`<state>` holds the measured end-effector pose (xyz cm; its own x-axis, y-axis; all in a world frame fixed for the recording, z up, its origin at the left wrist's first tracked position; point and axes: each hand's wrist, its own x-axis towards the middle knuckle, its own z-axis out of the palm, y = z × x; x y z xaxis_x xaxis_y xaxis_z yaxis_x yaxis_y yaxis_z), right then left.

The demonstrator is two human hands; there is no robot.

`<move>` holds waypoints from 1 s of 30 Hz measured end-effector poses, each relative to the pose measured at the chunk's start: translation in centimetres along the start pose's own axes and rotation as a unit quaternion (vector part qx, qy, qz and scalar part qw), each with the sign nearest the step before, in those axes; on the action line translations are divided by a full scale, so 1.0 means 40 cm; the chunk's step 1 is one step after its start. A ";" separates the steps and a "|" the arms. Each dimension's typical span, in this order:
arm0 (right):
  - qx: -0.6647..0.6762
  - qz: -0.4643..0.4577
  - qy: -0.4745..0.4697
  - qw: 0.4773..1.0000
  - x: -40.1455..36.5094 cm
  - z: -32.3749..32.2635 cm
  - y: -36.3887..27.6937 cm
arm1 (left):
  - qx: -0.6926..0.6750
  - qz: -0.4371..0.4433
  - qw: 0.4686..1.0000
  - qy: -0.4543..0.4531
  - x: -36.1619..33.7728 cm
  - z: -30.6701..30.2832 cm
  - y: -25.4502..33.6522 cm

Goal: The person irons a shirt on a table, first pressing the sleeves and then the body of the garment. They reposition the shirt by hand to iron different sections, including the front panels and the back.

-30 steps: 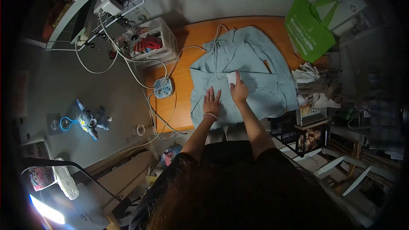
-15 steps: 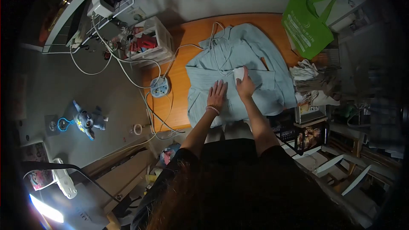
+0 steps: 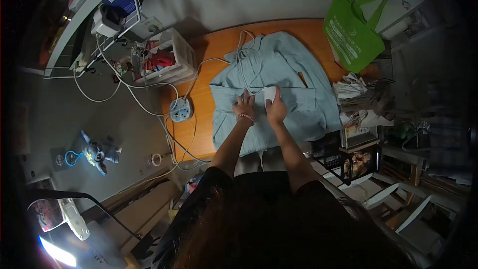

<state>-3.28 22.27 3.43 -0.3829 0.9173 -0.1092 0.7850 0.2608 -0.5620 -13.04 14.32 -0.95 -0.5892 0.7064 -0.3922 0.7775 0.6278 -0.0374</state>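
Note:
A light blue garment (image 3: 298,104) lies spread on the orange table (image 3: 199,134), one sleeve folded across its middle. My right hand (image 3: 276,108) is closed round a small white device (image 3: 269,93), which rests on the folded sleeve. A pale cord runs from near the device over the upper part of the garment and off to the left. My left hand (image 3: 244,105), with a beaded bracelet (image 3: 245,116) at the wrist, rests on the cloth just left of the device, fingers spread.
A clear plastic drawer box (image 3: 172,60) and a round power strip (image 3: 180,109) with cables are at the table's left. A green bag (image 3: 353,32) stands at the back right. Folded cloths (image 3: 351,87) lie at the right edge.
The view has shifted slightly. My right hand has moved left over the garment with the white device, nearer my left hand. The fingers of my left hand are more bent.

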 end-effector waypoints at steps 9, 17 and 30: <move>-0.060 0.001 0.014 0.998 0.026 -0.025 0.059 | -0.038 -0.047 0.997 -0.041 0.025 -0.043 -0.027; -0.047 0.017 0.000 0.999 0.042 -0.047 0.082 | -0.019 -0.037 0.998 -0.053 0.015 -0.043 -0.062; -0.059 0.027 -0.007 0.998 0.070 -0.175 0.179 | -0.061 -0.023 0.996 -0.057 0.010 -0.043 -0.083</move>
<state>4.68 28.83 4.85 -0.3436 0.9273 -0.1483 0.8564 0.2445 -0.4548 -16.23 13.10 0.60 -0.5899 0.6383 -0.4946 0.7131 0.6991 0.0518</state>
